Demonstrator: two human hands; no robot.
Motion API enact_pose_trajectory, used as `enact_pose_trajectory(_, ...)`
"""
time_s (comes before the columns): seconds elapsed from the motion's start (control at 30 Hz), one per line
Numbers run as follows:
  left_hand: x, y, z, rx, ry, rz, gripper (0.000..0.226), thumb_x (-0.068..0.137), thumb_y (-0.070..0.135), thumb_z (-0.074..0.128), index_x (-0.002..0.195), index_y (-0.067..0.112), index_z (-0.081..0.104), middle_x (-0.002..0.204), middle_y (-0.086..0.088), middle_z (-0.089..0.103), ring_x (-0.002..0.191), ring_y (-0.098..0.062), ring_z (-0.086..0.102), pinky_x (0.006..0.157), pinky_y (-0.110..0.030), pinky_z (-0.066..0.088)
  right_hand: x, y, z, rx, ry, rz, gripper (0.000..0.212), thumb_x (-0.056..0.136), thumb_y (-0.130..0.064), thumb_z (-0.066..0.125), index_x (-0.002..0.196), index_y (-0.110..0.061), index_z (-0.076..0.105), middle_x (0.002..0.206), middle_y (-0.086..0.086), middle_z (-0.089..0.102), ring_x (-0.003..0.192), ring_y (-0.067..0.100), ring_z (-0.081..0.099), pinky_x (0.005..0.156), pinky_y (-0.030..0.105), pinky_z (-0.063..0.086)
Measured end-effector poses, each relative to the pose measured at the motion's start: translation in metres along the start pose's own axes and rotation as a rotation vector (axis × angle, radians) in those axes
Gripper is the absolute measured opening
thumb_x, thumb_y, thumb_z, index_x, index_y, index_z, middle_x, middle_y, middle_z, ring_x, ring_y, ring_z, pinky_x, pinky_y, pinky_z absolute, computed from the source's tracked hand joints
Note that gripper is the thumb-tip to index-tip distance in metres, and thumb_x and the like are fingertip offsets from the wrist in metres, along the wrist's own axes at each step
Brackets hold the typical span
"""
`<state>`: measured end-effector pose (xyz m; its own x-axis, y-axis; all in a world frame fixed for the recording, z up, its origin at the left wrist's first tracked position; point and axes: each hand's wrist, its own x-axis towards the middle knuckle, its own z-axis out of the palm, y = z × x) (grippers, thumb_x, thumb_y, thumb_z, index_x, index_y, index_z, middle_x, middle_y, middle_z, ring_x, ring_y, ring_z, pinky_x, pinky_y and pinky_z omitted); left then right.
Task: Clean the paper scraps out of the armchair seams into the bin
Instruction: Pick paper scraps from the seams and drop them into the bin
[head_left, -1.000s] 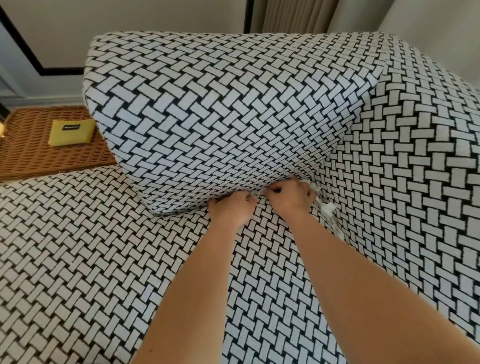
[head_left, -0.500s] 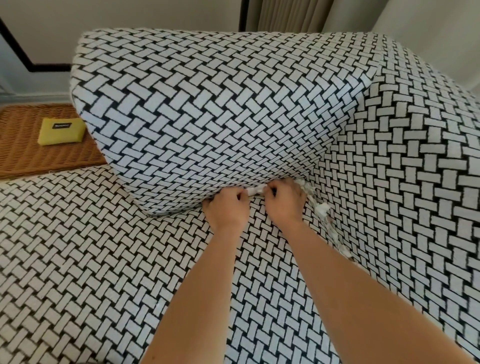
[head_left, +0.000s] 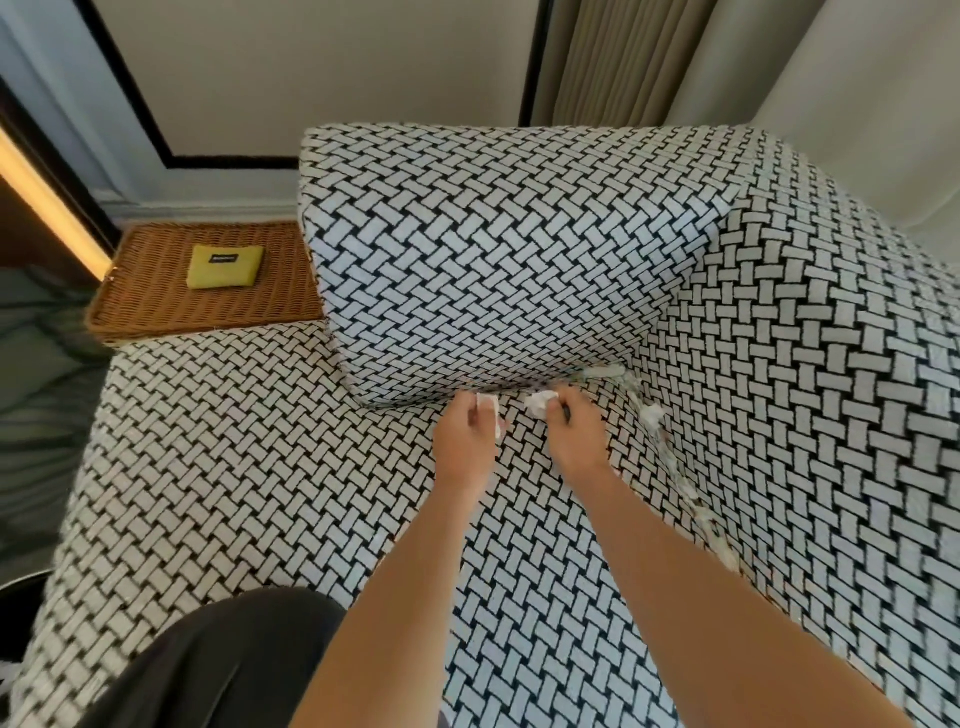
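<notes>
A woven-print armchair seat (head_left: 234, 467), seen from above.
Left hand (head_left: 464, 447) pinches a flat scrap (head_left: 488, 415), right hand (head_left: 576, 441) a crumpled scrap (head_left: 540, 404); loose scraps (head_left: 652, 415) fill the seam (head_left: 678, 470).

No word can be read here. The only lettering sits on a small black label (head_left: 224, 257) on the face of a yellow pouch (head_left: 226, 270), which lies on a wicker tray (head_left: 156, 306) at the upper left of the frame. It shows as a short pale line, too small to make out. The paper scraps (head_left: 540, 404) pinched in the left hand (head_left: 465, 441) and the right hand (head_left: 574, 441), mid-frame, are white and blurred; whether they carry print cannot be told.
</notes>
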<state>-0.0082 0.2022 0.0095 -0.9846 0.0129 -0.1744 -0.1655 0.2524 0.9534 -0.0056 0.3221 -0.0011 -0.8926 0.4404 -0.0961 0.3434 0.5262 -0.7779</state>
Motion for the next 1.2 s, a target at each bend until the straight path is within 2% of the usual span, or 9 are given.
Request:
enact_pose_trajectory(0.07,-0.012,0.002,-0.012,0.008,-0.037,-0.041,0.018,0.099,0.016,0.041,0.086,0.008,0.050,0.088,-0.009,0.068,0.038,-0.017,0.048,0.033,-0.009,0.026,-0.012,-0.003,0.001,0.028,-0.028,0.022,0.022,0.098,-0.014,0.040,0.110,-0.004,0.056,0.095,0.002,0.049,0.080,0.014,0.045,0.062,0.020,0.037)
enact_pose_trajectory(0.17,-0.018,0.005,-0.034,0.109,-0.079,-0.091,0.023,0.100,0.017,0.038,0.094,0.004,0.056,0.094,-0.007,0.065,0.046,0.002,0.057,0.039,-0.010,0.036,-0.029,-0.014,0.004,0.024,-0.091,0.063,0.016,0.097,-0.014,0.041,0.090,-0.007,0.053,0.085,0.004,0.050,0.061,0.008,0.040,0.052,0.017,0.033)
enact_pose_trajectory(0.3,-0.022,0.016,-0.082,0.163,-0.071,-0.117,0.027,0.099,0.015,0.040,0.112,-0.002,0.057,0.109,-0.015,0.063,0.077,-0.024,0.068,0.060,-0.033,0.056,-0.050,-0.041,0.009,0.050,-0.189,0.053,0.025,0.098,-0.014,0.039,0.073,-0.014,0.044,0.068,-0.001,0.043,0.052,0.007,0.033,0.044,0.015,0.027)
enact_pose_trajectory(0.53,-0.043,0.016,-0.196,0.213,0.065,-0.138,0.024,0.099,0.013,0.040,0.112,0.002,0.058,0.105,-0.011,0.060,0.063,-0.010,0.062,0.035,-0.009,0.036,-0.092,-0.107,0.052,0.080,-0.426,-0.011,0.026,0.098,-0.012,0.040,0.117,0.001,0.053,0.086,0.010,0.058,0.058,0.011,0.046,0.053,0.020,0.043)
enact_pose_trajectory(0.63,-0.058,0.004,-0.245,0.241,0.131,-0.173,0.020,0.098,0.013,0.039,0.084,0.009,0.053,0.083,-0.001,0.059,0.070,-0.018,0.066,0.044,-0.021,0.040,-0.116,-0.142,0.079,0.031,-0.505,-0.119,0.026,0.098,-0.014,0.040,0.115,0.000,0.055,0.109,0.020,0.061,0.097,0.032,0.061,0.090,0.044,0.051)
enact_pose_trajectory(0.77,-0.078,-0.018,-0.305,0.255,0.203,-0.227,0.030,0.094,0.011,0.042,0.065,0.011,0.048,0.074,-0.003,0.062,0.065,-0.017,0.065,0.054,-0.025,0.044,-0.144,-0.180,0.128,-0.007,-0.667,-0.214,0.023,0.098,-0.017,0.040,0.105,-0.003,0.058,0.104,0.018,0.063,0.084,0.028,0.061,0.064,0.026,0.049)
enact_pose_trajectory(0.93,-0.105,-0.056,-0.371,0.282,0.312,-0.305,0.033,0.094,0.014,0.049,0.062,0.017,0.045,0.059,0.007,0.053,0.044,0.001,0.057,0.047,-0.019,0.036,-0.190,-0.215,0.200,-0.077,-0.836,-0.271,0.017,0.097,-0.014,0.042,0.096,-0.006,0.057,0.085,0.005,0.057,0.067,0.011,0.051,0.060,0.020,0.045)
enact_pose_trajectory(1.1,-0.135,-0.125,-0.432,0.146,0.402,-0.466,0.028,0.090,0.009,0.050,0.063,0.014,0.049,0.052,0.004,0.062,0.069,-0.027,0.066,0.063,-0.034,0.050,-0.246,-0.228,0.274,-0.201,-0.943,-0.314,0.022,0.093,-0.008,0.039,0.082,0.002,0.056,0.071,0.012,0.054,0.057,0.012,0.053,0.057,0.032,0.044)
enact_pose_trajectory(1.2,-0.153,-0.180,-0.450,0.093,0.440,-0.586,0.029,0.089,0.009,0.051,0.061,0.017,0.048,0.059,-0.006,0.065,0.073,-0.031,0.067,0.065,-0.037,0.052,-0.272,-0.217,0.313,-0.298,-0.973,-0.335,0.023,0.092,-0.009,0.040,0.075,-0.003,0.054,0.081,0.024,0.063,0.073,0.028,0.060,0.073,0.042,0.051)
